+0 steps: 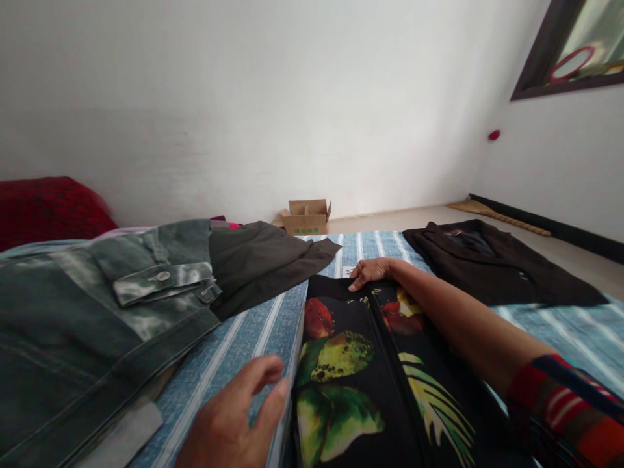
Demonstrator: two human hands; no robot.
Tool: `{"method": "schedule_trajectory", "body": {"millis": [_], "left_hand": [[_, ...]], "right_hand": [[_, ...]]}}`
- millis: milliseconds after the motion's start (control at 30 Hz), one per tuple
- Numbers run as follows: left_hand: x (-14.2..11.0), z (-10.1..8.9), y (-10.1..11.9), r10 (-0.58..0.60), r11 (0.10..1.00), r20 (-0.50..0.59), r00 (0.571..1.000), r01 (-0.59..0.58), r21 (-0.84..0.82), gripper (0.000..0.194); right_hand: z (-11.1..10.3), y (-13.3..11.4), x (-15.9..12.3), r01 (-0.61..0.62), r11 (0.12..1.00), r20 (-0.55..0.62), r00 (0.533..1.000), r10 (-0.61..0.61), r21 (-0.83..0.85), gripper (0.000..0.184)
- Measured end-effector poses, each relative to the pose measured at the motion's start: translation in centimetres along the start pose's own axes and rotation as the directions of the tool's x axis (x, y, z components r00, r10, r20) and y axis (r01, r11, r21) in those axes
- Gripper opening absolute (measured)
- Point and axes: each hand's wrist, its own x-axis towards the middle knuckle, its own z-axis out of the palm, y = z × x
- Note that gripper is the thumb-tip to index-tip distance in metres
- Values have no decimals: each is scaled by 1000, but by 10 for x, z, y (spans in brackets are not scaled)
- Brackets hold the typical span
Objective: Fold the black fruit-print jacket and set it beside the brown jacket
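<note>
A black garment with a printed pattern of leaves and fruit (361,383) lies flat on the blue striped bed sheet (244,338) in front of me. My right hand (370,272) reaches across it and rests at its far edge, fingers bent down on the cloth. At the garment's near left edge hovers my left hand (234,416), fingers apart and slightly curled, holding nothing. My right sleeve is red with coloured stripes.
A folded grey-green denim jacket (97,312) lies at the left with a dark grey cloth (263,260) beside it. A black folded garment (497,266) sits at the far right. A red cushion (49,208) and a cardboard box (306,217) stand by the wall.
</note>
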Motion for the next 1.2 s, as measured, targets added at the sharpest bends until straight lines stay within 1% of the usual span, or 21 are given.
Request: {"method": "schedule_trajectory", "body": {"millis": [33,67,100,133,200,267,333,400,500,567,633,733,800,867,933,1000,1033,1067,1100,1167,1200], "left_hand": [[5,6,14,168,981,2,986,-168,95,33],[11,16,28,312,935,40,949,-314,164,33],[18,27,42,397,883,114,911,-413,225,36],[25,40,53,437,833,194,879,-476,283,39],[40,65,69,408,783,337,849,-515,349,52],[53,85,73,345,785,435,832,-510,352,65],[60,96,69,302,807,479,824,-488,332,70],[63,102,62,282,824,487,827,-468,318,70],[61,104,56,261,828,482,837,-450,334,71],[59,106,53,254,823,472,844,-445,352,72],[58,109,51,267,819,450,852,-447,361,72],[58,114,49,280,816,419,864,-444,370,71],[58,115,48,266,816,413,871,-432,384,70],[58,114,49,249,818,408,878,-416,397,70],[58,113,49,244,821,400,883,-408,399,70],[57,113,49,245,826,390,888,-402,395,69],[56,114,49,249,828,384,889,-401,392,69],[55,114,48,251,831,377,891,-398,389,69],[55,115,48,250,832,372,894,-395,390,70],[54,116,47,251,829,359,899,-391,400,69],[53,116,47,249,825,353,902,-388,410,68]], "right_hand": [[0,0,0,1,1000,-2,1000,-1,-12,43],[0,1,0,1,1000,-6,1000,-1,-25,44],[1,1,0,0,999,-11,1000,0,-42,45],[1,0,0,-2,998,-19,1000,1,-62,45],[1,-1,0,-8,994,-36,999,4,-109,45],[1,-2,0,-16,987,-55,998,7,-163,43],[1,-4,0,-28,975,-81,997,10,-220,41],[1,-6,-3,-49,959,-129,992,14,-278,41],[6,-10,-10,-118,920,-266,964,16,-373,49],[12,-12,-15,-186,882,-376,927,11,-433,57],[20,-13,-19,-251,844,-461,887,5,-474,62],[29,-13,-20,-329,802,-540,842,10,-499,60],[29,-15,-22,-378,784,-593,805,15,-493,57],[25,-22,-29,-428,773,-662,749,15,-467,54],[24,-31,-43,-477,767,-734,679,12,-429,52],[32,-41,-61,-506,764,-782,624,3,-401,50],[40,-44,-70,-508,763,-791,612,-6,-400,48],[51,-46,-77,-495,765,-786,618,-24,-412,45],[64,-46,-83,-469,769,-769,637,-45,-434,42],[90,-39,-87,-356,789,-697,706,-125,-501,40],[100,-34,-86,-320,798,-676,723,-143,-511,42]]}}
